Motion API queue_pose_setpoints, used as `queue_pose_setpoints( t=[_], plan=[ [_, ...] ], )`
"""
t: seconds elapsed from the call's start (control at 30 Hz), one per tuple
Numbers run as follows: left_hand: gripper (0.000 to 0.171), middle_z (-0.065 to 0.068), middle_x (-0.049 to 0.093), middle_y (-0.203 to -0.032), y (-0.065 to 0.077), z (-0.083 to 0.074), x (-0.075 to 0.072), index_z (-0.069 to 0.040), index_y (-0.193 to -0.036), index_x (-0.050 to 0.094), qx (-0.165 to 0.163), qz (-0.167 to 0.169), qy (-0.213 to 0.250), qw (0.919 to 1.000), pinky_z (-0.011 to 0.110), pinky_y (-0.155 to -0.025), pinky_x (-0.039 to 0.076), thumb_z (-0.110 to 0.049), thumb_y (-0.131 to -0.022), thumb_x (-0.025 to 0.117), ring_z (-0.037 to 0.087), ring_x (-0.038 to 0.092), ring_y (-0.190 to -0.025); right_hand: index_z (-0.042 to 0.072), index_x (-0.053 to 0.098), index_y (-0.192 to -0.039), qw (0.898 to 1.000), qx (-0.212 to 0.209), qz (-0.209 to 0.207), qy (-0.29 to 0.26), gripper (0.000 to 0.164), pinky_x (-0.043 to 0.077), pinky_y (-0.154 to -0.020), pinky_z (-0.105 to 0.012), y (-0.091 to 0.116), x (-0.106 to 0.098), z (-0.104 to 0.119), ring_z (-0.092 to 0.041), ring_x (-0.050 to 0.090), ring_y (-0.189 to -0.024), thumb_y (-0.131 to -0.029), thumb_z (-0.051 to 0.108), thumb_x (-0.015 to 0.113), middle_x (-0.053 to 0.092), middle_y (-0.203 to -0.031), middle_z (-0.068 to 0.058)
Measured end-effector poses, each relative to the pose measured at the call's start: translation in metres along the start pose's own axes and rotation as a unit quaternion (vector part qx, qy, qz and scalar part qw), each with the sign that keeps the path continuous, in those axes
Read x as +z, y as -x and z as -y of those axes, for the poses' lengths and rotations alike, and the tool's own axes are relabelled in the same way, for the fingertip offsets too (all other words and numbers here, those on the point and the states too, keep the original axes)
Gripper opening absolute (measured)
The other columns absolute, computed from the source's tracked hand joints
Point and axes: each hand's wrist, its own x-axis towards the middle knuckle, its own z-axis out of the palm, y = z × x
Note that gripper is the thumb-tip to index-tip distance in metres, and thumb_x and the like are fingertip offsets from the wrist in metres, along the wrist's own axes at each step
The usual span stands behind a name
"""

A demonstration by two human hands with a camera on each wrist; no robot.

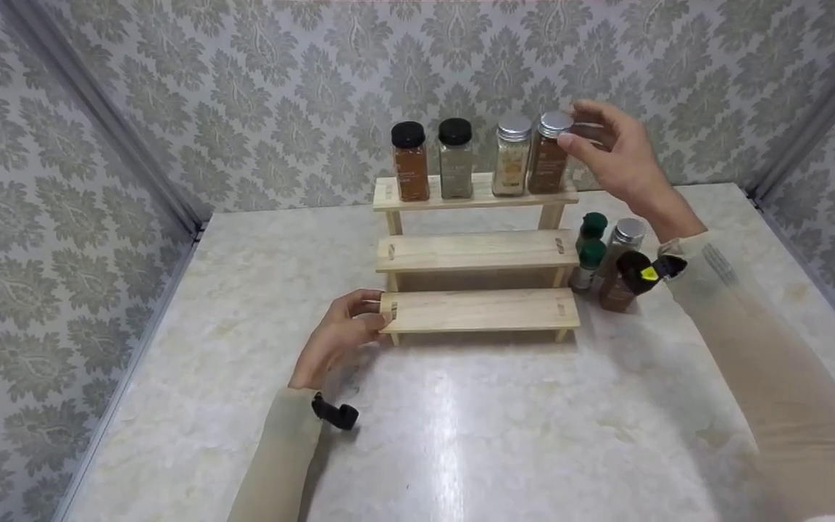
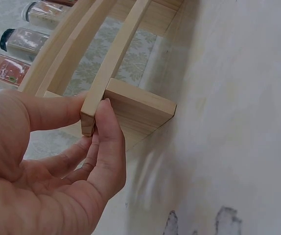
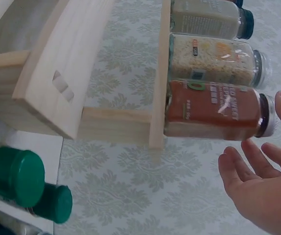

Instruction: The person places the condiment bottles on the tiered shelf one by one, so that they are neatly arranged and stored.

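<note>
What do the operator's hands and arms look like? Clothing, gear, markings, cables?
Left hand and right hand: bare, no gloves. Left sleeve and right sleeve: long, pale beige; the right has a greyish striped mark near the cuff. Small black left wrist device and right wrist device, the latter with a yellow patch. No cables visible.

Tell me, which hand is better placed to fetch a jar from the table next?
Probably the right hand: it is on the same side of the rack as those jars, whereas the left hand grips the bottom shelf at its left end.
</note>
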Motion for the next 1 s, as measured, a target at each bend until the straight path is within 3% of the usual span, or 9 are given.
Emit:
queue_pose_setpoints(
  t=[0.17, 0.33, 0.6, 1.0],
  plan=[
    [0.049, 0.022, 0.061, -0.140, 0.000, 0.000, 0.000, -0.003, -0.148, 0.055, 0.002, 0.004, -0.003, 1.0000, 0.034, -0.090, 0.062, -0.003, -0.101, 0.068, 0.026, 0.068, -0.115, 0.008, 0.051, -0.156, 0.999, -0.032, -0.008, 0.018, 0.057, 0.045, -0.120, -0.035, 0.019, -0.015, 0.000, -0.029, 0.053, -0.144, -0.105, 0.023, 0.071, 0.056, -0.153, -0.016],
    [0.050, 0.023, 0.061, -0.140, 0.000, 0.000, -0.001, -0.002, -0.149, 0.054, 0.000, 0.007, -0.001, 1.0000, 0.035, -0.091, 0.062, -0.003, -0.102, 0.068, 0.026, 0.068, -0.113, 0.009, 0.055, -0.154, 0.998, -0.050, -0.025, 0.036, 0.052, 0.047, -0.115, -0.024, 0.042, -0.032, -0.007, -0.022, 0.056, -0.139, -0.105, 0.021, 0.070, 0.059, -0.149, -0.014],
    [0.049, 0.023, 0.062, -0.141, 0.000, 0.001, -0.001, -0.002, -0.148, 0.055, -0.002, -0.001, -0.002, 1.0000, 0.036, -0.092, 0.062, -0.003, -0.100, 0.070, 0.028, 0.068, -0.115, 0.010, 0.057, -0.152, 0.996, -0.045, -0.040, 0.067, 0.050, 0.048, -0.108, -0.014, 0.072, -0.051, -0.025, -0.012, 0.059, -0.135, -0.105, 0.019, 0.071, 0.062, -0.146, -0.011],
    [0.051, 0.024, 0.060, -0.142, 0.001, 0.000, -0.001, -0.001, -0.149, 0.054, 0.003, 0.006, 0.000, 1.0000, 0.034, -0.090, 0.062, -0.006, -0.101, 0.070, 0.028, 0.068, -0.116, 0.008, 0.056, -0.153, 0.995, -0.028, -0.033, 0.091, 0.049, 0.048, -0.103, -0.009, 0.108, -0.060, -0.061, -0.002, 0.058, -0.131, -0.105, 0.015, 0.069, 0.062, -0.147, -0.009]
  ],
)
